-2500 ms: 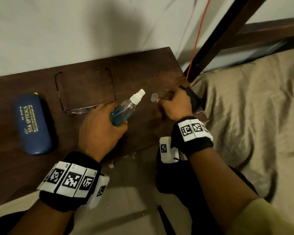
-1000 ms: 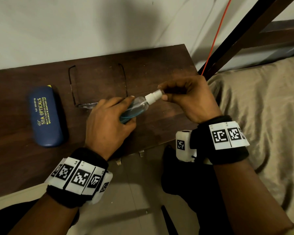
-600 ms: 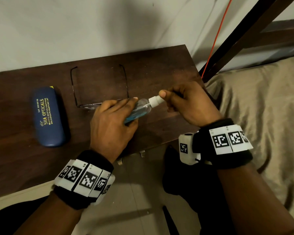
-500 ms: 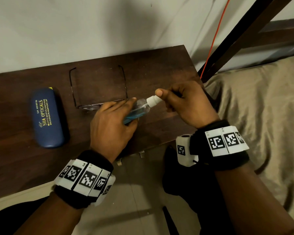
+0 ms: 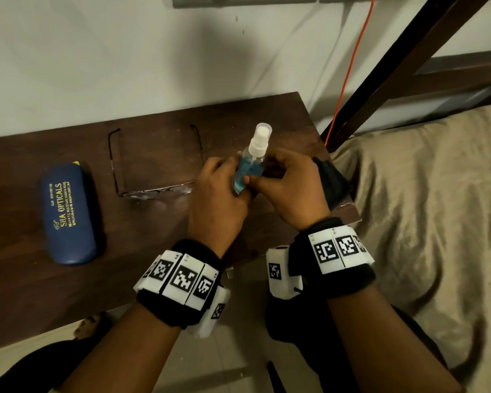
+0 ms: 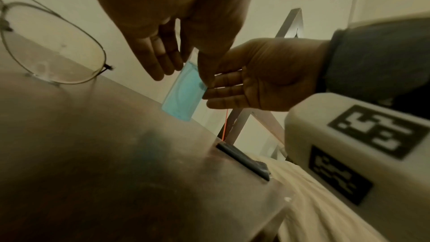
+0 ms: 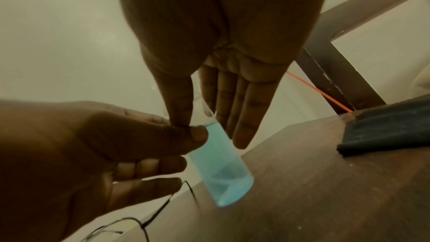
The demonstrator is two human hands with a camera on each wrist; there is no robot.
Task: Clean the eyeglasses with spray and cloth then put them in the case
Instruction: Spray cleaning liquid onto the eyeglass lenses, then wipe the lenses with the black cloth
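Observation:
A small clear spray bottle [image 5: 250,165] of blue liquid stands nearly upright above the table, a clear cap over its white nozzle. My left hand [image 5: 233,177] pinches its body from the left, thumb in front. From the right, my right hand [image 5: 257,178] pinches the same body, thumb [image 7: 179,106] against straight fingers. In the wrist views the bottle's base [image 6: 181,102] [image 7: 223,172] hangs just over the wood. The thin-framed eyeglasses [image 5: 153,191] lie open to the left of my hands. The blue case [image 5: 68,214] lies shut at the far left. A dark cloth [image 5: 332,180] lies behind my right hand.
The dark wooden table [image 5: 153,245] ends just right of the cloth, where a bed with a tan sheet [image 5: 423,208] begins. A white wall runs behind, with an orange cord [image 5: 349,66] and a dark slanted bed post [image 5: 394,63].
The bottle has swung from lying tilted to upright. My right hand has left the nozzle and now pinches the body. A clear cap now sits over the nozzle.

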